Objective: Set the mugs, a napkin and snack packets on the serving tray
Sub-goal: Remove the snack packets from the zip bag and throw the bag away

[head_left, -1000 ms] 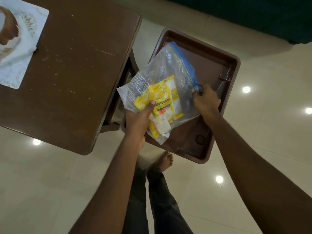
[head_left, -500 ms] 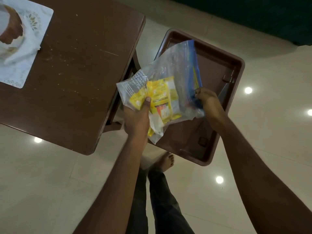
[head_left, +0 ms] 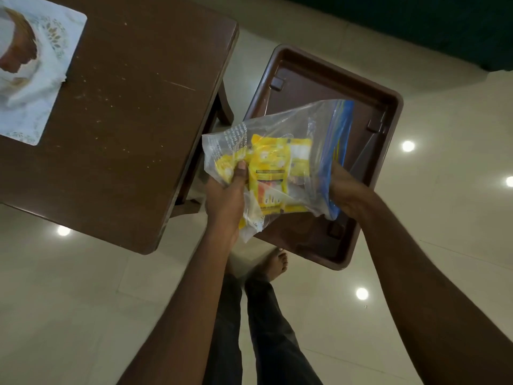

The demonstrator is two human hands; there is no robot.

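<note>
A clear zip bag with a blue seal strip holds several yellow snack packets. My left hand grips the bag's closed lower left end, thumb pressed on a packet. My right hand holds the blue seal edge at the bag's right side. I hold the bag in the air above a brown plastic stool turned upside down. At the far left, a white patterned tray lies on the brown table, with a white and brown mug and a white napkin on it.
The table's near right corner is just left of my left hand. Glossy pale floor tiles spread all around, with ceiling light reflections. My legs and one bare foot stand below the bag. A dark green surface fills the top right.
The bag has swung from standing tilted to lying more level, its blue seal edge now at the right. My right hand shifted lower along the seal. The view drifted slightly.
</note>
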